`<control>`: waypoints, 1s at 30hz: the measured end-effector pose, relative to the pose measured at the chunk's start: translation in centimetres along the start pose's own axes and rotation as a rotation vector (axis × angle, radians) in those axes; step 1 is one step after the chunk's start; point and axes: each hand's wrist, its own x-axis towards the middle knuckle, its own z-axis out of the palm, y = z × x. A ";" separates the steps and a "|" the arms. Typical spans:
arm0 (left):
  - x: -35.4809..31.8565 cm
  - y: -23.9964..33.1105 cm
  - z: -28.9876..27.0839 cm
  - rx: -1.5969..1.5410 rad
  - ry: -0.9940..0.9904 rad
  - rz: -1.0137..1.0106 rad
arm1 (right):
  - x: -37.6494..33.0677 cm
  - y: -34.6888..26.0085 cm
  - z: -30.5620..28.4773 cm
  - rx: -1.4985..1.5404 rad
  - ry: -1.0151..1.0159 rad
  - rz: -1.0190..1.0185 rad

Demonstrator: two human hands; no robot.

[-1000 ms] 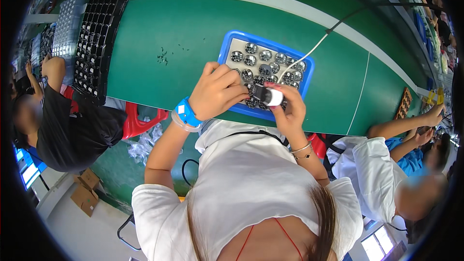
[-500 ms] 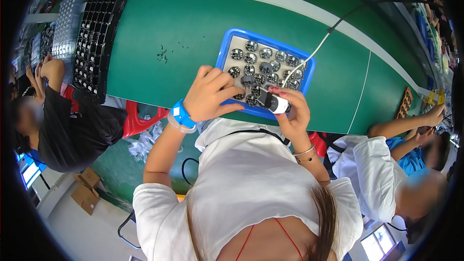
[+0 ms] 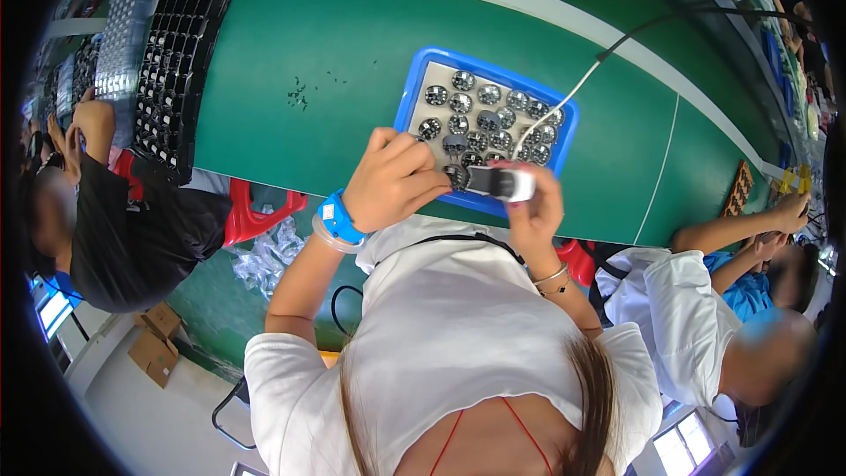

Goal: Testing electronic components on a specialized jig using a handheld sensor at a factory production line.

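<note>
Head view: cable (image 3: pixel 578 88) over tray (image 3: pixel 411 90)

The left hand (image 3: pixel 397 178) covered part of the dark round piece (image 3: pixel 456 177) at its fingertips, and part of the right hand (image 3: pixel 542 198) lay hidden behind the black-and-white tool (image 3: pixel 509 183). Both hands hid stretches of the blue tray's (image 3: pixel 409 92) near side. The black bits (image 3: pixel 300 93) on the green table (image 3: pixel 335 35) were too small to identify; the black cable (image 3: pixel 639 31) was lost toward the dark right rim.
</note>
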 end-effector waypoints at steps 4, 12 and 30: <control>-0.5 -0.2 0.2 0.004 -0.063 -0.057 | 0.5 -0.2 -0.3 0.099 0.178 0.041; -1.2 0.0 -2.9 0.087 -0.040 -0.102 | 2.8 -2.7 -0.4 -0.026 -0.101 -0.145; -0.6 1.2 -4.0 0.024 -0.041 -0.083 | 3.3 -2.5 -0.2 0.068 0.011 -0.030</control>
